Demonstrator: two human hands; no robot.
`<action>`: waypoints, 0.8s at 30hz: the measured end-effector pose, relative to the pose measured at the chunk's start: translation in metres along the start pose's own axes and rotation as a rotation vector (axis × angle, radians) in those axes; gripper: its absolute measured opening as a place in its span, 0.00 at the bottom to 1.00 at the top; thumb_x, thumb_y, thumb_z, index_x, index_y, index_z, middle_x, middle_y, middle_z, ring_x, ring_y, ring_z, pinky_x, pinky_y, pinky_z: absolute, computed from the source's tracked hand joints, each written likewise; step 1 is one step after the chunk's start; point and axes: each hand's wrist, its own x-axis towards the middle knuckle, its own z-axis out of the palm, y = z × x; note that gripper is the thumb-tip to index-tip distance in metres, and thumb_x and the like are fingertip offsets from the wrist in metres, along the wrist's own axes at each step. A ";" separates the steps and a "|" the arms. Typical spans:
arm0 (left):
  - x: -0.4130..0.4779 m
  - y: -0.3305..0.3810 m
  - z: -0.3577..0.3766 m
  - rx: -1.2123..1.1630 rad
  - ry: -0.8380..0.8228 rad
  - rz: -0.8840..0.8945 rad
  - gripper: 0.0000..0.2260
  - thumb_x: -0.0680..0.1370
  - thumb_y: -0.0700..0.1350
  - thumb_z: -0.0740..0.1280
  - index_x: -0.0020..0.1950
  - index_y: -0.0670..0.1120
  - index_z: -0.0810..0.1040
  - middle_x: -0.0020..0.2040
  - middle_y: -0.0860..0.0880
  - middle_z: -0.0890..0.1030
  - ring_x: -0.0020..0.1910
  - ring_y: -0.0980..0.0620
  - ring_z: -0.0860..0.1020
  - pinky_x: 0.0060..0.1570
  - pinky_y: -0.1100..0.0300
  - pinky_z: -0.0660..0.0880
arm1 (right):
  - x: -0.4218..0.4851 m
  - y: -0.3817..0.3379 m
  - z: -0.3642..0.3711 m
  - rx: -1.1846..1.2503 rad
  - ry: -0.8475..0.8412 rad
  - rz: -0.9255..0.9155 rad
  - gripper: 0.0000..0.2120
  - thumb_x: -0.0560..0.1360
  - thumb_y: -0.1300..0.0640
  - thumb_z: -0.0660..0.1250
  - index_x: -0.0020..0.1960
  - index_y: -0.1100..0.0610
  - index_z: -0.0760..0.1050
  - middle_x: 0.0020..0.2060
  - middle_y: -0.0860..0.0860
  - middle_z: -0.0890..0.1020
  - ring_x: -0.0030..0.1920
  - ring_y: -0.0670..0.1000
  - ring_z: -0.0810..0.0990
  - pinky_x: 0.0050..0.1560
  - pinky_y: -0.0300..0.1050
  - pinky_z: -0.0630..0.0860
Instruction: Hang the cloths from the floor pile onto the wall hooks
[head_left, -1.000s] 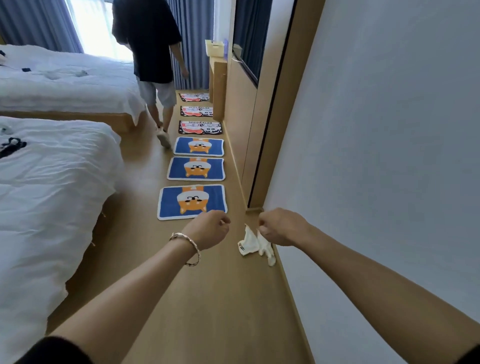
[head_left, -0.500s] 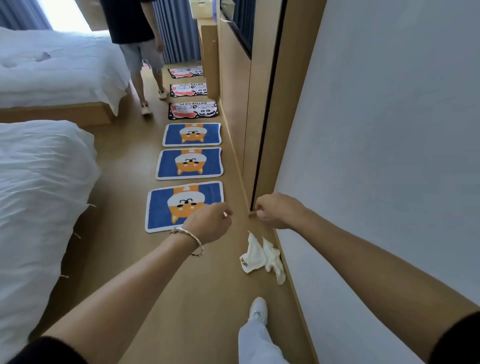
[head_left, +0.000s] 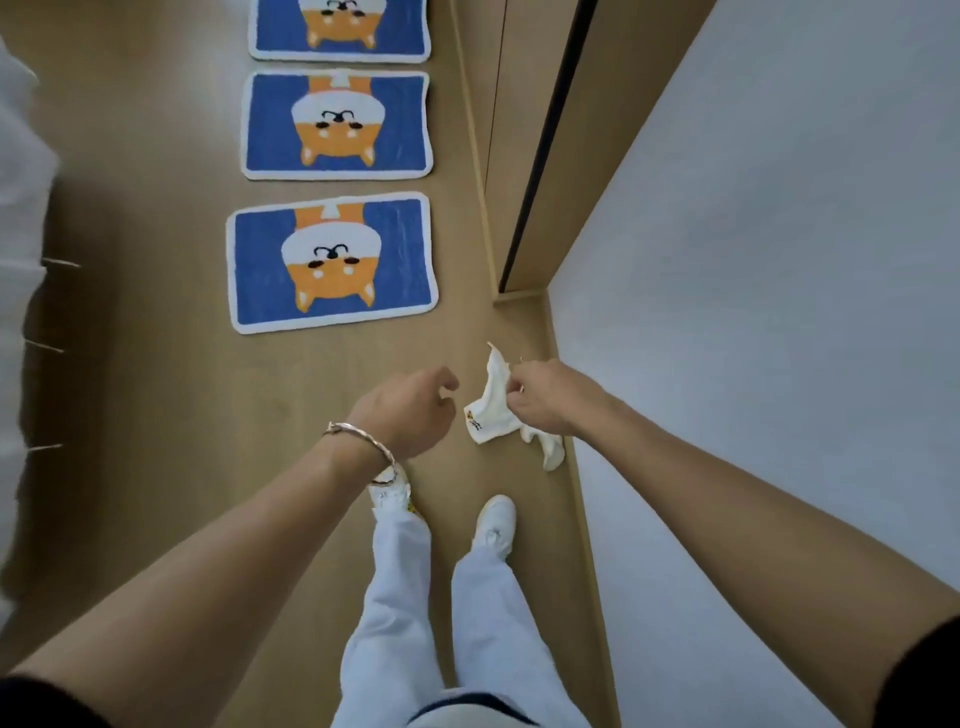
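Head view, cloths (head_left: 487, 418) half hidden, maybe pinched

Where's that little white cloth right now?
In the head view the small white cloth lies on the wooden floor right of centre, beside the foot of the white wall, pinched by the right hand, down-right of the nearest blue dog mat.

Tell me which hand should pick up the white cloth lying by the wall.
Right. The right hand has fingertips over the edge of the white cloth, though a grip isn't clear; the left hand is beside the cloth, loosely curled, holding nothing.
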 end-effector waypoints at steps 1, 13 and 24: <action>0.015 -0.006 0.009 0.008 -0.027 -0.006 0.16 0.78 0.46 0.57 0.65 0.52 0.71 0.57 0.49 0.80 0.57 0.47 0.76 0.54 0.56 0.72 | 0.018 0.008 0.009 0.033 -0.021 0.012 0.13 0.78 0.57 0.56 0.55 0.60 0.77 0.50 0.56 0.79 0.47 0.55 0.76 0.48 0.49 0.73; 0.185 -0.072 0.126 0.052 -0.219 -0.006 0.18 0.79 0.44 0.55 0.69 0.52 0.67 0.62 0.47 0.75 0.60 0.46 0.75 0.55 0.58 0.70 | 0.195 0.064 0.138 0.297 -0.098 0.207 0.14 0.80 0.50 0.56 0.53 0.57 0.76 0.49 0.52 0.80 0.49 0.53 0.78 0.49 0.48 0.75; 0.320 -0.170 0.286 0.067 -0.264 -0.022 0.18 0.77 0.44 0.57 0.67 0.50 0.69 0.59 0.48 0.77 0.58 0.47 0.75 0.58 0.54 0.73 | 0.338 0.100 0.288 0.390 -0.127 0.277 0.19 0.81 0.49 0.56 0.68 0.54 0.67 0.65 0.52 0.67 0.62 0.54 0.72 0.57 0.45 0.69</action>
